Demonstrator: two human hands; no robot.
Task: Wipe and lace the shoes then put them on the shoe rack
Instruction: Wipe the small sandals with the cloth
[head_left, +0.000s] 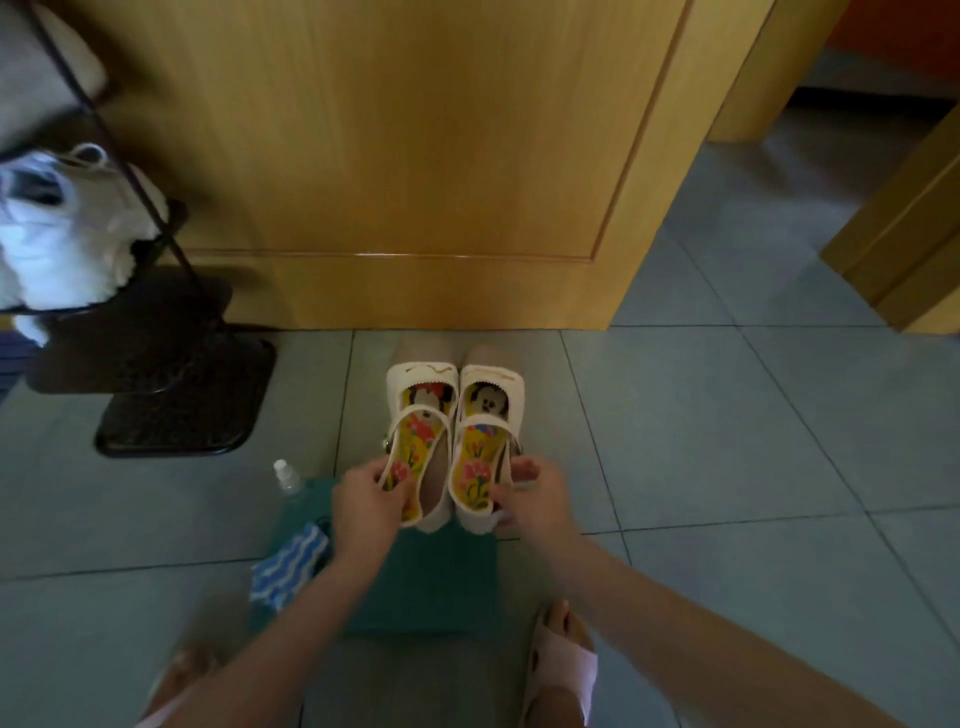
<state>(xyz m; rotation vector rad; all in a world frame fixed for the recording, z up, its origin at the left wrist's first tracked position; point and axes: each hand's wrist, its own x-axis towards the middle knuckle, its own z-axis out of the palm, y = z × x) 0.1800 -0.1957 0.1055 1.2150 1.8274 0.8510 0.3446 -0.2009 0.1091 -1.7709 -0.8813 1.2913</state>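
Note:
Two small white strap shoes with yellow cartoon insoles are held side by side above the floor, toes pointing at the door. My left hand (366, 501) grips the heel of the left shoe (420, 415). My right hand (530, 496) grips the heel of the right shoe (488, 415). The black metal shoe rack (171, 364) stands at the left, with white shoes (62, 228) on an upper shelf.
A green cloth (441, 587) lies on the tiled floor under my hands, with a blue-and-white striped cloth (288, 566) and a small clear spray bottle (287, 475) at its left. A wooden door (415, 156) is straight ahead. My feet in pink slippers (561, 660) are at the bottom.

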